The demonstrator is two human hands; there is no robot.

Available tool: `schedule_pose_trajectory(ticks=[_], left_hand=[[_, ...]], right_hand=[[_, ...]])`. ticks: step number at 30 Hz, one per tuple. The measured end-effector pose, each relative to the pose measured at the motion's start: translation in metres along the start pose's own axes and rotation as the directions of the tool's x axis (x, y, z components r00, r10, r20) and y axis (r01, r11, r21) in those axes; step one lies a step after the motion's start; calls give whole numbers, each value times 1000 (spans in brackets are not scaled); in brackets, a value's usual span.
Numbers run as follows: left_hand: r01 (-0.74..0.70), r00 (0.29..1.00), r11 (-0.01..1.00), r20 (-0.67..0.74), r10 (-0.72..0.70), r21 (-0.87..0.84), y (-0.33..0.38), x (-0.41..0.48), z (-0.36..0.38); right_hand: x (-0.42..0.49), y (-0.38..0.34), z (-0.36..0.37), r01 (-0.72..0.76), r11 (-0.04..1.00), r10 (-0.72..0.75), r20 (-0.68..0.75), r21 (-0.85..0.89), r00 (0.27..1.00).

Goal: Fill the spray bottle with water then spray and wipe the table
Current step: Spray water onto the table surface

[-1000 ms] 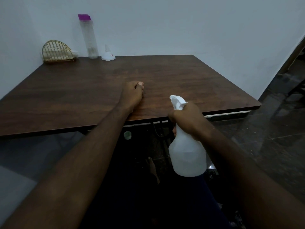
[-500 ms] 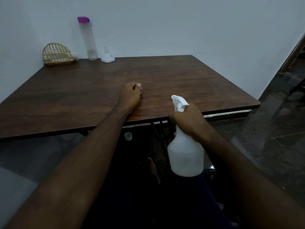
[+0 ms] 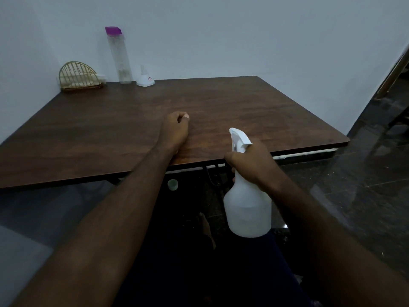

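Observation:
My right hand (image 3: 252, 165) grips the neck of a white spray bottle (image 3: 247, 209), held upright just in front of the near edge of the dark wooden table (image 3: 221, 103). The nozzle (image 3: 239, 138) points left over the tabletop. My left hand (image 3: 174, 131) rests on the table near its front edge, fingers curled into a loose fist with nothing visible in it.
At the table's back left stand a tall clear bottle with a purple cap (image 3: 118, 56), a white funnel (image 3: 145, 79) upside down and a wire napkin holder (image 3: 78, 78). A small green cap (image 3: 172, 185) lies on the floor under the table. Walls run along the back and left.
The spray bottle has tilted slightly, its base drifting left; both hands stay almost in place.

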State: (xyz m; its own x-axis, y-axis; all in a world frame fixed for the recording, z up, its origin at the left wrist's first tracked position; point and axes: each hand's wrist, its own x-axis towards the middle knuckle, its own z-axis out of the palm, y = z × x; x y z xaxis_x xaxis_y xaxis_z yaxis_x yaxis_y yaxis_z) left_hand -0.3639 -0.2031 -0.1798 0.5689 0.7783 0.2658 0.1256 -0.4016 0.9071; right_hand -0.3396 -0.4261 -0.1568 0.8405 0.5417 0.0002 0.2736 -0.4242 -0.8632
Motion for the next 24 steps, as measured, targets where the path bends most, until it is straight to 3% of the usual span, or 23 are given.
schedule_pose_trajectory(ticks=[19,24], left_hand=[[22,999,999,-30,-23,-46,-1,3,1],[6,1000,999,-29,-7,-52,0,2,2]], right_hand=[[-2,3,-1,12,1000,-12,11,11,1000],[-2,6,0,21,997,-26,-65,-73,998]])
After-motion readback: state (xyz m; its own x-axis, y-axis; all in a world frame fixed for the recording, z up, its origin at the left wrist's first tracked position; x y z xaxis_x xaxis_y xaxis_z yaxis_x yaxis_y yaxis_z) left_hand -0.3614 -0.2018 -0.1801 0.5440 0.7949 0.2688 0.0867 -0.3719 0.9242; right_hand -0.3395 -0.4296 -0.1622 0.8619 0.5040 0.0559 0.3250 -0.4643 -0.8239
